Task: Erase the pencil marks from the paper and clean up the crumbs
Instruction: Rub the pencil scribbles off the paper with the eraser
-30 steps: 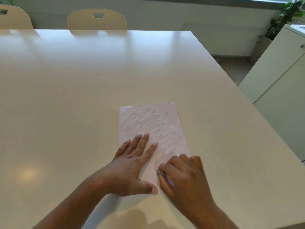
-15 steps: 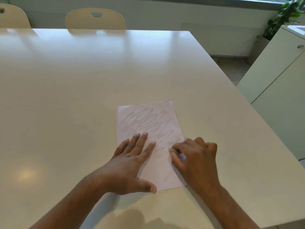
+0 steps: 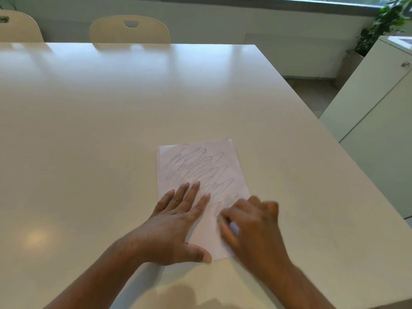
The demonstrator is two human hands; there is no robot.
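Note:
A white sheet of paper (image 3: 200, 161) lies on the table near its front edge, covered with grey pencil scribble (image 3: 198, 168) over its far half. My left hand (image 3: 178, 219) lies flat with spread fingers on the paper's left side and holds it down. My right hand (image 3: 252, 226), blurred by motion, has curled fingers on the paper's lower right part and pinches a small whitish eraser (image 3: 234, 227), mostly hidden under the fingers. The paper near the right hand looks fainter. No crumbs show clearly.
The large pale table (image 3: 111, 130) stretches far and left. Two cream chairs (image 3: 129, 30) stand at its far edge. A white cabinet (image 3: 379, 112) stands to the right, and a potted plant (image 3: 383, 25) is in the far right corner.
My right hand has rubbed back and forth over the paper's lower right part, up toward the scribble and then back down. The left hand has stayed in place.

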